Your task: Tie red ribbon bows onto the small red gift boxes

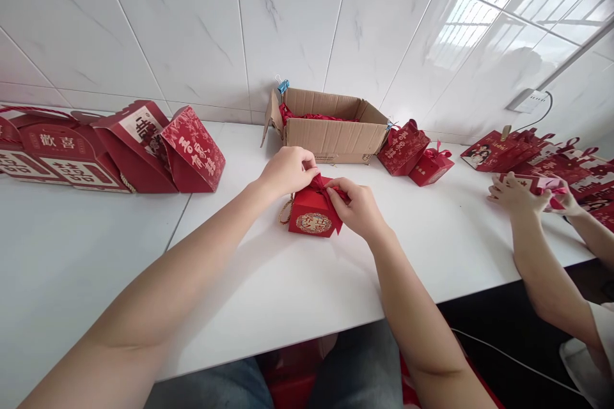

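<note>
A small red gift box (312, 216) with a gold emblem on its front stands on the white table (297, 287) in front of me. A red ribbon (320, 184) sits on its top. My left hand (288, 169) pinches the ribbon from the left. My right hand (357, 208) grips the ribbon's other end at the box's top right corner. A braided gold cord (286, 211) loops out at the box's left side.
An open cardboard carton (330, 134) with red ribbons stands behind the box by the tiled wall. Folded red gift bags (144, 147) lie at left, two finished red boxes (415, 153) right of the carton. Another person's hands (520, 195) work at far right among more red boxes (551, 160).
</note>
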The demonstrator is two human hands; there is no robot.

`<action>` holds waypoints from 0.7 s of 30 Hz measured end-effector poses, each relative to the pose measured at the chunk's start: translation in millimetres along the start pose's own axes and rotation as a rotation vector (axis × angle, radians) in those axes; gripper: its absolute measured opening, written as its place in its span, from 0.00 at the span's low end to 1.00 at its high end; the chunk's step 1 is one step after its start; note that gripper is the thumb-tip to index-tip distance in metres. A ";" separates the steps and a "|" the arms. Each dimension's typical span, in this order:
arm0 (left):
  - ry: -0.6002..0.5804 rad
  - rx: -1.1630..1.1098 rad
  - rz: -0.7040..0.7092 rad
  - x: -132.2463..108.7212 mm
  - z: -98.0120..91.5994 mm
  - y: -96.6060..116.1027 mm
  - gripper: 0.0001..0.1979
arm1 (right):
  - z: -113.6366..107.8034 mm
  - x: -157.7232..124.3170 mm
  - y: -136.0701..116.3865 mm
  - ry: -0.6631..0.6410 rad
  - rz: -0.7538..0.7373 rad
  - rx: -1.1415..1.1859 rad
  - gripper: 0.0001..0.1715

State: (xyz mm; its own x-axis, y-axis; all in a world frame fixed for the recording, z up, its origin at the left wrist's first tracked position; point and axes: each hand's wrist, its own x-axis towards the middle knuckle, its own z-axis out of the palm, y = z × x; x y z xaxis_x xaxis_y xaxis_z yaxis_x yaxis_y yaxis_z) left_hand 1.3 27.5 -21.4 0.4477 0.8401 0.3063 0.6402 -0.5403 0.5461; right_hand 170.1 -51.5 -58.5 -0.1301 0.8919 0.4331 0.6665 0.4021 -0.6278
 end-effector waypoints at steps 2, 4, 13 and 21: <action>0.004 0.012 0.011 0.1 0.5 -0.8 0.09 | -0.3 0.0 -0.2 -0.010 -0.004 0.005 0.12; 0.013 0.024 0.015 0.2 0.9 -1.4 0.09 | -0.7 0.2 -0.6 -0.029 -0.004 0.013 0.14; 0.073 0.020 0.019 1.6 3.7 -4.1 0.08 | -4.6 -0.3 -4.0 -0.100 0.004 -0.024 0.18; -0.015 -0.110 -0.071 1.6 -3.7 -2.0 0.07 | -0.8 0.9 -2.4 -0.063 0.043 0.057 0.16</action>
State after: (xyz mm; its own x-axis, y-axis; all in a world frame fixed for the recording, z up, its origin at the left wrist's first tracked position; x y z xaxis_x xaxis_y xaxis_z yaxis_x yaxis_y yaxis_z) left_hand -1.6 30.1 -19.1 0.4134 0.8749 0.2522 0.5986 -0.4698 0.6488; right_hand 169.0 -51.8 -56.1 -0.1496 0.9191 0.3646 0.6298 0.3728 -0.6815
